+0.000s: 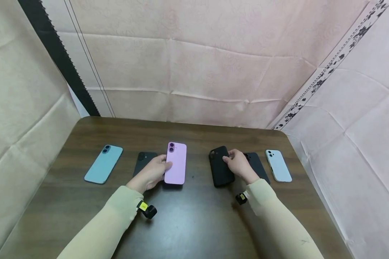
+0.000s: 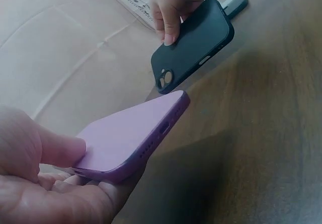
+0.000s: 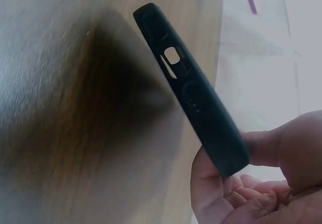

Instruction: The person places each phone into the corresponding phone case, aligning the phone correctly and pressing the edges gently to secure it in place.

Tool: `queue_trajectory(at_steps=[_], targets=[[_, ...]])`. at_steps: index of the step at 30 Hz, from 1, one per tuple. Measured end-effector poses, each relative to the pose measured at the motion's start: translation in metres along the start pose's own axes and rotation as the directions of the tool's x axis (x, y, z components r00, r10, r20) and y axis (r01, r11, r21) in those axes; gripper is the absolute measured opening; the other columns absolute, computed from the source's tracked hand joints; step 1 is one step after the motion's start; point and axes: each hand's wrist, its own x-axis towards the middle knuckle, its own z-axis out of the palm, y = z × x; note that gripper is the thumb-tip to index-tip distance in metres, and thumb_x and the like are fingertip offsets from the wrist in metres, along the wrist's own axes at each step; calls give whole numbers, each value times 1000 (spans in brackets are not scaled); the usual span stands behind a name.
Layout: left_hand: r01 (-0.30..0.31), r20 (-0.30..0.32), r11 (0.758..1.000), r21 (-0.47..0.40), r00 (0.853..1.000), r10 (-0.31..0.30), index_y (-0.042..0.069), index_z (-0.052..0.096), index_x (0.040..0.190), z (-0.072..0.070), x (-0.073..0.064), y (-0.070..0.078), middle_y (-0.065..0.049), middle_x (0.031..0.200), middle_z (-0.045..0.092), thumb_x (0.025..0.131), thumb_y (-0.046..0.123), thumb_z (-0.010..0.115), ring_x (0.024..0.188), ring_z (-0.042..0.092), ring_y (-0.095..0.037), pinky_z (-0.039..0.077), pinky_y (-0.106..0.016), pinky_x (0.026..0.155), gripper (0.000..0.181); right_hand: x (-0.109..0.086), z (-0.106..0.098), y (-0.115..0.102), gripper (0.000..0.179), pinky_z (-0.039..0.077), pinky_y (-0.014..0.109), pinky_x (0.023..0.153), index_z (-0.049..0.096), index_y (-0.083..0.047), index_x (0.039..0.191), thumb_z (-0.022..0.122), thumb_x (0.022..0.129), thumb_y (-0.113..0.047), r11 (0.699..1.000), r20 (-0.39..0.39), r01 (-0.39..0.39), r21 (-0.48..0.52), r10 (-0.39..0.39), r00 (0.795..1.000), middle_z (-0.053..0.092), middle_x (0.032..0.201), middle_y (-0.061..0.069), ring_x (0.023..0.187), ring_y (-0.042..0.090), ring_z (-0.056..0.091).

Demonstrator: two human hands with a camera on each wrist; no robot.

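My left hand point(image 1: 153, 171) pinches a purple phone point(image 1: 176, 163) at its left edge, thumb on the back. In the left wrist view the phone point(image 2: 133, 133) tilts above the table, its port edge toward the camera. My right hand point(image 1: 241, 165) grips a black phone case point(image 1: 221, 169) by its right edge. Light shows through the case's camera cutout in the left wrist view and through its port hole in the right wrist view, where the thumb and fingers pinch one corner of the case point(image 3: 191, 93). The two held things are apart, side by side.
On the wooden table point(image 1: 194, 223) lie a light blue phone point(image 1: 103, 164) at the left and a dark phone point(image 1: 142, 161) partly behind my left hand. A dark phone-shaped thing point(image 1: 257, 167) lies beyond my right hand, with a pale blue one point(image 1: 278, 165) farther right. Pale cloth point(image 1: 194, 72) hangs around the table.
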Motion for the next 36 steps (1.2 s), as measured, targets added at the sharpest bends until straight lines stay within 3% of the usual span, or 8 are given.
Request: queue_trajectory(at_steps=[11,20,22,27,29,33,36], targets=[[9,-2,997,-78,1000,-9,4,22,151,5,2,-3,-18,136,46,107,19,32,124,49,-33,47,-46,95,48,-13,7,-22,43,47,40,79,49,-4,132,56,99,-31,995,-26,86,49,-85,996,58,113,13,97,27,55],[8,-13,991,-132,1000,-10,4,21,151,12,1,-2,-17,138,45,106,19,29,123,49,-31,45,-47,96,48,-18,9,-38,43,49,39,78,48,-9,133,56,99,-34,985,8,71,159,-73,997,61,111,10,96,25,59],[12,-15,991,-134,1000,-14,5,22,151,13,0,-2,-16,139,44,107,20,30,123,49,-31,45,-47,97,48,-17,11,-39,45,50,38,79,47,-10,134,57,98,-35,973,33,50,226,-59,998,61,113,10,97,24,59],[17,-8,989,-145,1000,-19,7,21,153,16,-1,-3,-15,143,41,107,20,29,129,44,-33,42,-49,99,49,-17,18,-42,43,51,39,83,44,-8,134,57,99,-30,896,111,-12,445,-42,993,62,116,13,99,25,61],[14,-7,988,-151,1000,-15,7,21,153,18,-2,-3,-15,143,41,107,21,30,131,42,-34,41,-49,100,49,-18,22,-45,42,50,38,84,44,-8,134,57,99,-28,878,118,-19,479,-43,992,62,116,14,99,24,61],[-5,6,985,-173,1000,7,6,24,151,22,-2,-3,-15,142,44,107,20,29,129,44,-34,43,-49,99,47,-19,29,-50,41,50,35,83,44,-7,132,58,99,-26,877,113,-15,479,-44,993,64,113,12,97,21,61],[-13,19,983,-186,1000,17,6,26,151,25,-3,-3,-15,140,46,107,19,29,127,46,-34,44,-50,98,46,-19,35,-52,37,52,35,80,46,-7,129,58,99,-24,859,122,-27,512,-41,992,66,109,13,93,22,63]])
